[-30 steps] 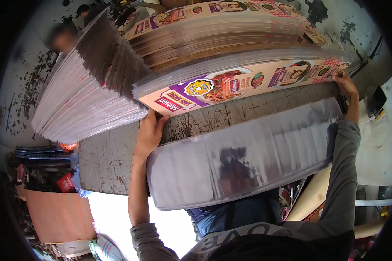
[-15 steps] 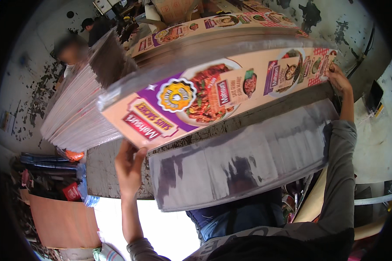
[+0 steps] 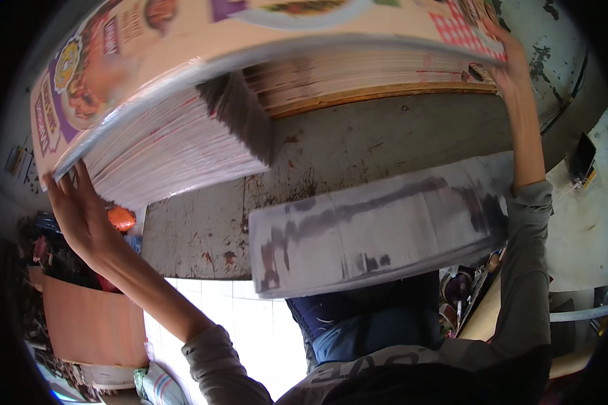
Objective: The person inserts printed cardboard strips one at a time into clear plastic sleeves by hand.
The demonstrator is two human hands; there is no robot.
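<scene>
My left hand (image 3: 81, 212) grips the lower left corner of a long printed panel (image 3: 216, 40) with food pictures on a peach ground. At its right end, my right hand (image 3: 510, 57) closes on the other corner. The panel is raised above the table, slanting across the top of the view and bowed by the lens; a shiny clear film seems to cover it. Below it lies a tall stack of similar panels (image 3: 175, 145), edges toward me. Nearer to me rests a glossy pile of clear plastic sleeves (image 3: 378, 233), which neither hand touches.
Behind, another stack of panels (image 3: 378, 74) sits on a wooden board. The worn grey table (image 3: 196, 236) has its near edge above a white floor (image 3: 223, 317). To the lower left are a brown board (image 3: 94, 331) and an orange bundle (image 3: 121, 218).
Both hands have lifted the printed panel up and away, with its left end swung far left over the left stack. The plastic sleeve pile lies bare in front.
</scene>
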